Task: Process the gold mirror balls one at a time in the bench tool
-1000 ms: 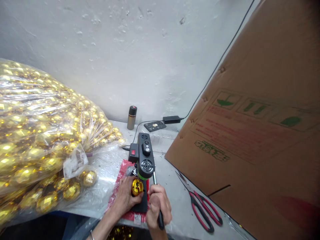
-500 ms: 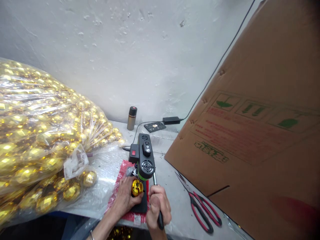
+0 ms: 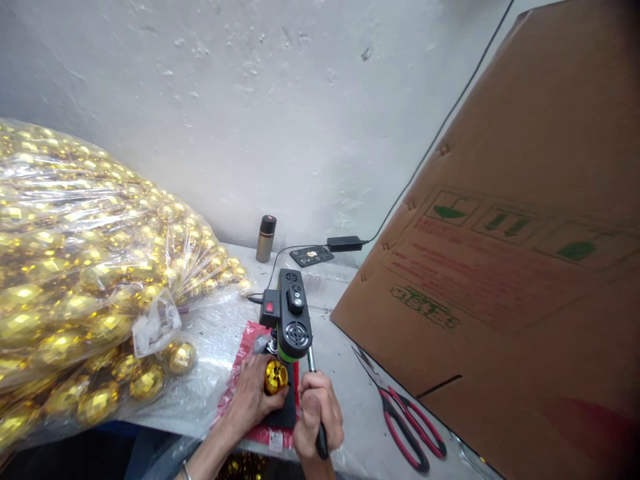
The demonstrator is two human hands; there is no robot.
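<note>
A shiny gold faceted ball (image 3: 276,377) is gripped between the thumb and fingers of my left hand (image 3: 254,392). It sits over the black base of a small bench drill press (image 3: 295,313), just below and in front of the drill head. The head hides whatever is under it, so I cannot tell if a bit touches the ball. My right hand (image 3: 319,412) is wrapped round the press's lever handle (image 3: 321,441), whose metal rod runs up along the machine's right side. Beneath the base lies a red plastic sheet (image 3: 239,373).
A large clear bag of gold balls (image 3: 95,267) fills the left. Scissors (image 3: 407,427) with red and black handles lie at right, beside a big cardboard box (image 3: 500,267). Behind stand a spray can (image 3: 265,239), a phone-like flat black item (image 3: 311,256) and a power adapter (image 3: 345,243) with its cord.
The whole view has shifted very slightly. Both hands keep their hold, on the ball and on the lever handle, with no clear movement.
</note>
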